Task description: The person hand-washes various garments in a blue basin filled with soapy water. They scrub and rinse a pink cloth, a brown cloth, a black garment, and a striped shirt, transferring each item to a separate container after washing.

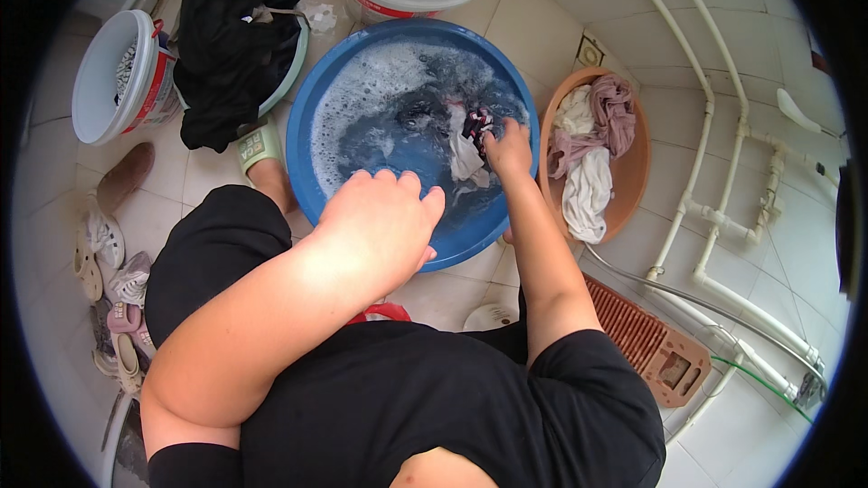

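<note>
A blue basin [299,140] of sudsy water stands on the floor before me. A wet garment [466,163], white with a dark and pink patterned part, lies in the water toward the right side. My right hand [509,146] reaches over the basin's right part, its fingers closed on the patterned part. Darker cloth [420,110] shows beside it, mostly under water. My left hand [380,217] hangs above the near left rim, back upward and fingers curled down. No cloth shows in it; its fingertips are hidden.
An orange tub [638,163] of pink and white clothes stands at the right, by a ridged brown washboard [646,334] and wall pipes [708,154]. White buckets [86,95] hold striped cloth. Black clothing [226,45] covers a pale green basin. Several shoes [127,316] lie at left.
</note>
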Demonstrator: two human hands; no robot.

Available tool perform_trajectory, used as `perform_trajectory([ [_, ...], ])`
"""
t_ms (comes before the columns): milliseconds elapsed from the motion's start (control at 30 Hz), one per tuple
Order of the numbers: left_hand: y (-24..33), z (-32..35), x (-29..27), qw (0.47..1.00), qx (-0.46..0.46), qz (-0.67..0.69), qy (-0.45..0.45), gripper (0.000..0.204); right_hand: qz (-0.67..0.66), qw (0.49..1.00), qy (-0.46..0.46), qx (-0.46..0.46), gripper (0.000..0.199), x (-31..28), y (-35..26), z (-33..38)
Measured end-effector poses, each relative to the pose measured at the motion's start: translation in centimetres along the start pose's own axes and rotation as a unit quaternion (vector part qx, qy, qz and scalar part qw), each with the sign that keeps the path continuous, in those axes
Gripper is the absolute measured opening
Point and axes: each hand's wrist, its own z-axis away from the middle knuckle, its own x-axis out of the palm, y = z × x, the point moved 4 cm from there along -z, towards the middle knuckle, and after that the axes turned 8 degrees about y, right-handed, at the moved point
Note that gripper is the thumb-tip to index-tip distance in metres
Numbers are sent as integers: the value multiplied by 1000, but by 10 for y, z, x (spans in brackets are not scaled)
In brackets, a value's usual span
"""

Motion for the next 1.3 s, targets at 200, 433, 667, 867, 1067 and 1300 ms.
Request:
perform_trajectory([
  [200,0,-10,5,999,-8,20,-29,54,106,986,-94,-90,68,72,-14,8],
  [433,2,-15,4,999,-5,26,-24,55,403,868,-157,-246,62,190,87,66],
  [667,3,-17,4,999,7,37,-10,54,308,764,-462,-329,38,107,30,47],
  [867,2,-16,7,999,-3,37,-20,54,-42,987,-130,-80,53,82,4,-50],
  [1067,1,-15,9,999,8,29,17,49,21,963,-177,-200,74,141,8,-20],
  [1300,4,-8,9,996,26,5,86,38,52,996,-26,73,31,158,89,-4],
])
